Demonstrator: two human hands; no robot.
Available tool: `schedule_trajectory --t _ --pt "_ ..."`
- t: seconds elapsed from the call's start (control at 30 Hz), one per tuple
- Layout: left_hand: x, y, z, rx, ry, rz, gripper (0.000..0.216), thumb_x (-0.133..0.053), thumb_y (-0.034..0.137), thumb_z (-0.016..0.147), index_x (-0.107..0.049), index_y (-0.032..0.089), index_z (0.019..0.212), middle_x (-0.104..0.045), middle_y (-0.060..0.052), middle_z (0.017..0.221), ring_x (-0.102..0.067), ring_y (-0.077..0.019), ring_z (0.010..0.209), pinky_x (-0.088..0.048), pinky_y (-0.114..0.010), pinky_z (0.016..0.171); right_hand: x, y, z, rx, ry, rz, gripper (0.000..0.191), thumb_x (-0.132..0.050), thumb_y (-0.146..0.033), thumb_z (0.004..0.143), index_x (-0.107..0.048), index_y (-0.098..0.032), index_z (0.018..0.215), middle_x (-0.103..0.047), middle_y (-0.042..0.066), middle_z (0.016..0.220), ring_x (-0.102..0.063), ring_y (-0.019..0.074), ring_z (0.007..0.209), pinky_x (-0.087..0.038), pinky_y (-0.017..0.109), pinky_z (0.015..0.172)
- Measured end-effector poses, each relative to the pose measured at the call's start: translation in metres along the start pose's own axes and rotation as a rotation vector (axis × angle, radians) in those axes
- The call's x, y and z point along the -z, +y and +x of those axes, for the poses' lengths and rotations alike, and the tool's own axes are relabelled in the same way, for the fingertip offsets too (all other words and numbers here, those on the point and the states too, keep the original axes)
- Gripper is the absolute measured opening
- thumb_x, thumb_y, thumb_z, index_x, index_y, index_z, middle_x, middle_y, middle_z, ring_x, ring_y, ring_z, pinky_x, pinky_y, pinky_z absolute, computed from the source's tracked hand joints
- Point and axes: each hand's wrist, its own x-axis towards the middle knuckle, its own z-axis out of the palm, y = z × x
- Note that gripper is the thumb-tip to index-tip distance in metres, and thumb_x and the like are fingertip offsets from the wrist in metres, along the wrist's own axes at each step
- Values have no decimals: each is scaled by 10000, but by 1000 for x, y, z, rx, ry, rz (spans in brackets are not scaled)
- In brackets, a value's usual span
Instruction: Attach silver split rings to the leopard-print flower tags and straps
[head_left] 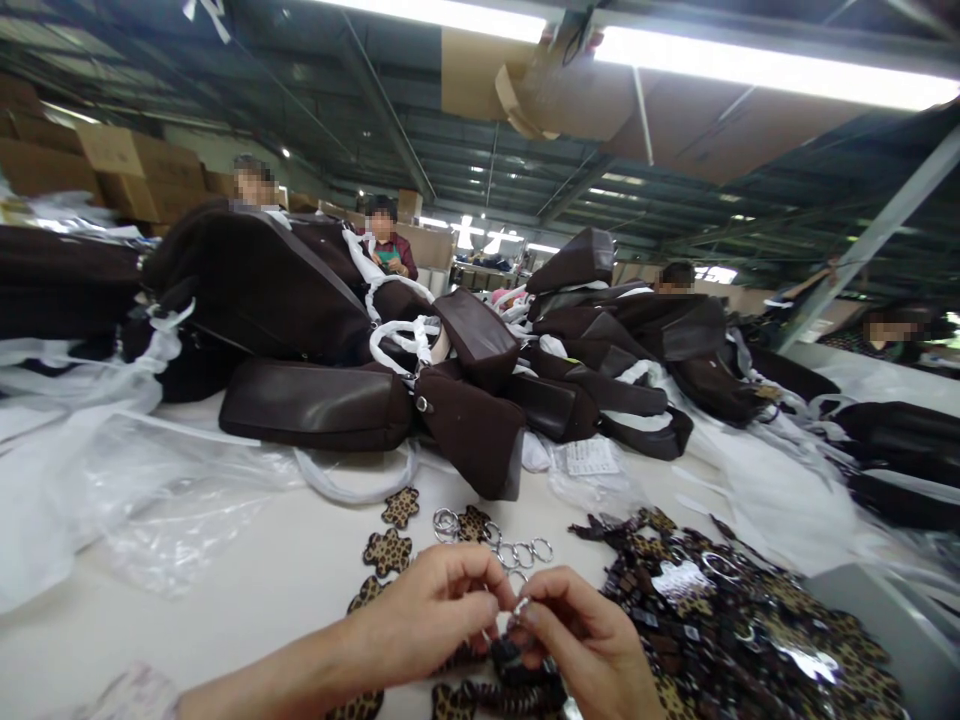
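Note:
My left hand [431, 610] and my right hand [581, 635] meet low in the middle of the view, fingertips pinched together on a small metal key ring [519, 606]. A dark leopard-print tag [517, 665] hangs under my fingers, though which hand holds it is unclear. Just beyond them lie several loose key rings [517, 552] and leopard-print flower charms [388, 551] on the white table [262, 590]. A heap of leopard-print tags [720, 620] spreads out to the right of my right hand.
Brown handbags [315, 405] with white wrapped straps are piled across the table's middle and far side. Clear plastic bags [112, 480] lie at the left. Other people sit behind the pile. A grey tray edge [885, 610] is at the right.

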Motion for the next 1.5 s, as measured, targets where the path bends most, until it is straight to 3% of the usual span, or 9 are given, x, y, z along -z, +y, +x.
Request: schedule_trajectory --t 0.17,0.43,0.7,0.93,1.1,1.17,1.23,1.3,1.5 --pt "-2 -2 1 21 7 -52 126 -644 214 647 -601 140 740 -610 30 606 -544 -90 553 -423 -206 551 -2 -1 -1 -98 39 74 380 -870 -491 625 -649 -189 691 -661 -42 501 -627 113 444 -523 177 411" --pt "-2 4 2 123 62 -186 307 -750 378 621 -597 128 713 -635 -5 564 -567 -101 466 -464 -219 497 -2 -3 -3 -22 -65 206 329 -909 -376 624 -736 -229 863 -759 -3 739 -678 121 617 -565 186 525" --pt "-1 4 1 122 34 -216 313 -761 381 644 -597 122 708 -628 -10 565 -567 -95 467 -471 -203 479 -1 3 -2 9 -100 216 382 -893 -367 657 -746 -297 1003 -769 -19 743 -689 127 633 -575 184 521" --pt "0 2 1 146 10 -215 308 -742 376 653 -564 138 736 -633 -11 620 -576 -103 490 -484 -221 494 -1 -3 -2 -44 -50 241 334 -905 -386 628 -731 -242 873 -729 -28 688 -695 128 614 -556 170 488" --pt "2 3 0 -11 61 29 159 -652 258 704 -611 149 812 -591 27 640 -546 -83 528 -464 -196 508 3 -8 -2 -132 -82 143 329 -890 -438 625 -695 -188 714 -688 -32 551 -667 122 526 -551 185 486" --pt "1 5 -1 3 56 83 135 -618 243 704 -621 151 804 -567 38 588 -525 -82 499 -445 -183 470 4 -8 -2 -122 -82 88 334 -874 -465 634 -709 -187 716 -689 -25 536 -659 128 518 -554 196 498" --pt "-2 3 0 84 35 43 135 -611 273 684 -587 159 752 -556 39 523 -525 -94 456 -447 -193 439 3 -6 -2 -82 -38 34 341 -854 -497 643 -712 -195 713 -691 -21 543 -655 135 519 -554 198 496" --pt "-7 -1 1 130 90 -52 182 -630 300 642 -544 169 735 -569 36 509 -556 -112 453 -472 -212 444 2 -1 -1 -39 33 -44 349 -822 -531 664 -695 -208 701 -678 -26 530 -648 141 502 -538 188 462" --pt "-21 -25 6 103 261 -157 216 -630 324 620 -493 178 704 -608 7 546 -587 -130 506 -465 -210 462 2 21 0 29 87 -400 423 -618 -626 810 -752 -231 877 -712 -4 507 -636 162 394 -548 222 435"
